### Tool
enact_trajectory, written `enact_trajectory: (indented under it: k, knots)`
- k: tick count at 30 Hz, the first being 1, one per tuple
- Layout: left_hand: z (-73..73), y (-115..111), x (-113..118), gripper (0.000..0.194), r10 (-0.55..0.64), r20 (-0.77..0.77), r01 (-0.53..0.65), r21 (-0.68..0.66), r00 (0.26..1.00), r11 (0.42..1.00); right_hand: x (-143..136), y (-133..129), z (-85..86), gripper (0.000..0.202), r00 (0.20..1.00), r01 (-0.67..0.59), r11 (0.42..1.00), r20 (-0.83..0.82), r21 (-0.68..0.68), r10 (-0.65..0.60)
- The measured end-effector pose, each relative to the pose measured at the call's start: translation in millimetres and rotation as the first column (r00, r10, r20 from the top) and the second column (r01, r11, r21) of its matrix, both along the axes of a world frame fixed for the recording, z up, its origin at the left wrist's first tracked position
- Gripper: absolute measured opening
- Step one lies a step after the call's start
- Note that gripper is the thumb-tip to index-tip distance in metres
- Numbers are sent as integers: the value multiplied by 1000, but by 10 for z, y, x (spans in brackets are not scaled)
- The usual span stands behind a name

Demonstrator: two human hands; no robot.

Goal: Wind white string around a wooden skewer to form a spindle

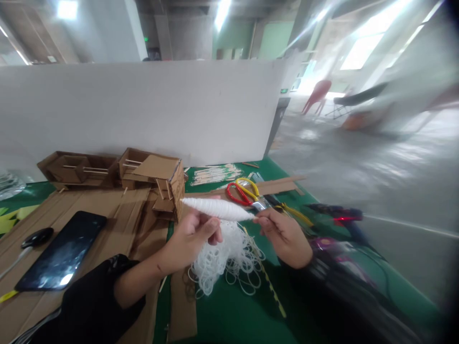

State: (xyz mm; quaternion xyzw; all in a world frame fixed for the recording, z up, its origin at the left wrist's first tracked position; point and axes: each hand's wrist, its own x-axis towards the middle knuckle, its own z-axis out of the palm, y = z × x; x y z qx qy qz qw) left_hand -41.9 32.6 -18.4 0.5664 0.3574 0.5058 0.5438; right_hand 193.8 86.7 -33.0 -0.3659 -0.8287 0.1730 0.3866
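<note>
A white spool of thread [218, 209], thick in the middle and tapering to both ends, lies almost level between my hands. My left hand [197, 234] grips its left half from below, the thumb in front. At the pointed right end, the fingertips of my right hand [285, 236] pinch the spool. Beneath it a loose pile of clear rubber loops [225, 258] rests on the green table, partly hidden by my left hand. Just behind the spool lie scissors [247, 191] with one red and one yellow handle.
Cardboard models [158, 167] stand back left, by a white partition [143, 110]. A phone [62, 251] and a black mouse-shaped device [38, 237] lie on flat cardboard at left. Thin sticks [217, 174] are behind; a dark tool with a red light [337, 215] is at right.
</note>
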Motion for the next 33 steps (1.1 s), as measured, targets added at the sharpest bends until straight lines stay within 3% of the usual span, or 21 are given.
enact_trajectory:
  k: [9,17,21,25,33]
  knots:
    - [-8,14,3,47,160,29,-160,26,987,987,40,57,-12,40,999,51,992,-1,-113,-51]
    - [-24,28,14,44,203,34,-203,-4,979,979,43,45,-89,18,987,8,984,-158,-176,-36]
    - [-17,39,12,43,206,46,-206,-13,977,979,54,69,-81,17,981,41,991,-182,-131,-64]
    - [-1,61,13,38,214,81,-212,-33,973,977,61,76,-30,27,982,80,993,-165,-88,-94]
    - [-16,80,-14,35,227,88,-223,-46,970,974,82,74,-27,43,980,80,988,-171,-135,-102]
